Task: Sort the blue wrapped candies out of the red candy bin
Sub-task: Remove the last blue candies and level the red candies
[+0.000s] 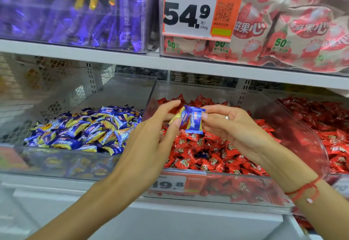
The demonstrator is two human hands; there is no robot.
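Blue foil shows between both hands above the red candy bin (245,98): the blue wrapped candy (192,119) is pinched by the right hand (232,124) and the left hand (160,126) together. Left of that bin sits the blue candy bin (117,86). A loose handover could drop it back among the reds, where another blue piece (203,154) hides.

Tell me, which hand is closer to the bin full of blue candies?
Left. The left hand is beside the blue candy bin, just past its right wall. The right hand is farther right, over the red candy bin.
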